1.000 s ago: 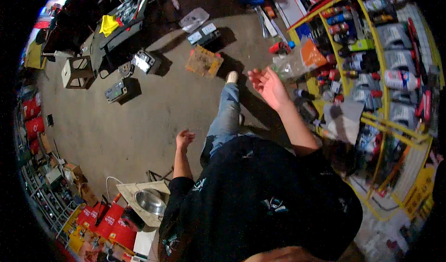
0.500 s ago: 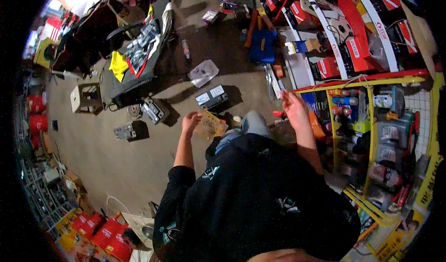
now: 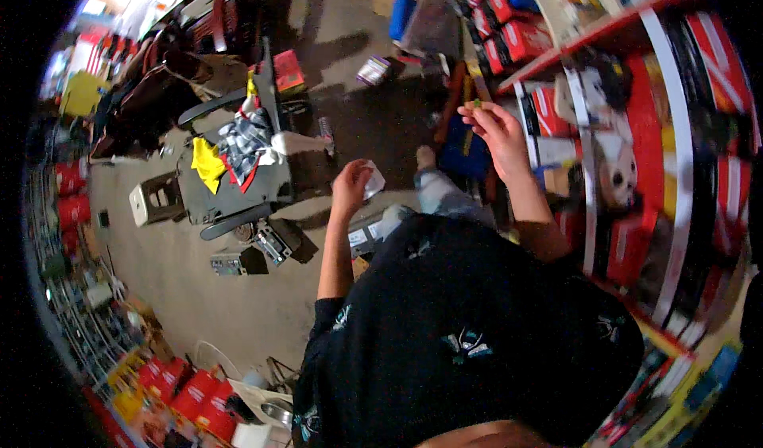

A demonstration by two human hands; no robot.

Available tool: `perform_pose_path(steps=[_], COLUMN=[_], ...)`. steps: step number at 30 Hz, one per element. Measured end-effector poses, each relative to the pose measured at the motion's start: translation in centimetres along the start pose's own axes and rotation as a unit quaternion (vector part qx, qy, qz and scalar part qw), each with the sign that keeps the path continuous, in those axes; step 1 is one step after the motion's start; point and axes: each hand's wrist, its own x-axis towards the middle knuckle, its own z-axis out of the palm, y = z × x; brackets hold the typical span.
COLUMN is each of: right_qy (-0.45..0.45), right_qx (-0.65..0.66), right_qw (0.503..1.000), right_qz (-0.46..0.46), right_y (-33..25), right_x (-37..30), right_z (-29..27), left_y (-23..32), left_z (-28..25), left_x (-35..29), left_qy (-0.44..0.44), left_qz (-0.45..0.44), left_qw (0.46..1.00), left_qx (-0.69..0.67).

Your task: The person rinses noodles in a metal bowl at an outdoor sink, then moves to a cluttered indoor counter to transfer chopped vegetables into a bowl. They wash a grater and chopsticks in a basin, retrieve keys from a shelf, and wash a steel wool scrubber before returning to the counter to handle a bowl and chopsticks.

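My left hand (image 3: 348,190) is raised in front of me on the left, its fingers curled. A crumpled white sheet (image 3: 374,180) shows beside its fingertips; I cannot tell whether the hand holds it or it lies on the floor behind. Farther forward on the right, my right hand (image 3: 497,130) pinches a small yellowish-green piece (image 3: 475,104) between thumb and fingers. Its kind is too small to make out. Below my left hand, a box-shaped battery (image 3: 364,240) on the floor is partly hidden by my arm and body.
An office chair (image 3: 274,182) holding a yellow cloth (image 3: 207,164) and a checked cloth stands left. Nearby are a stool (image 3: 155,197) and metal units (image 3: 273,241) on the floor. Shelves of red boxes (image 3: 632,245) line the right. A blue case (image 3: 463,147) lies beyond my right arm.
My view has shifted forward, and the battery now shows nearer my body. Both hands are farther forward and higher in view. The yellowish clear bag by my left hand is now mostly hidden.
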Motion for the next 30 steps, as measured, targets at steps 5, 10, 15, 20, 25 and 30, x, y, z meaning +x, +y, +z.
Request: perform_pose_path(steps=[5, 10, 15, 20, 25, 30], right_qy=[-0.06, -0.152, -0.191, -0.137, -0.083, -0.016], right_qx=[0.031, -0.014, -0.021, 0.03, -0.019, -0.051], right_qw=[0.996, 0.983, 0.974, 0.982, 0.995, 0.999], right_qz=[0.064, 0.097, 0.116, 0.127, 0.044, 0.008], right_y=[-2.7, -3.9, -3.2, -6.9, -11.3, -13.0], right_x=[14.1, 26.0, 37.1, 47.6, 57.6, 68.5], right_z=[3.3, 10.1, 19.2, 24.1, 27.2, 29.1], left_y=[7.6, 7.1, 7.3, 13.5, 15.6, 16.4], left_z=[-2.6, -5.4, -10.1, -18.4, -27.0, -31.8], left_x=[5.2, 9.0, 19.6, 34.4, 46.9, 57.2], left_qy=[0.029, 0.136, 0.154, 0.153, 0.174, 0.161], left_qz=[-0.058, -0.067, -0.049, 0.022, 0.065, 0.029], left_qw=[0.997, 0.988, 0.981, 0.988, 0.977, 0.968], left_qx=[0.051, 0.015, -0.109, -0.021, 0.107, 0.19])
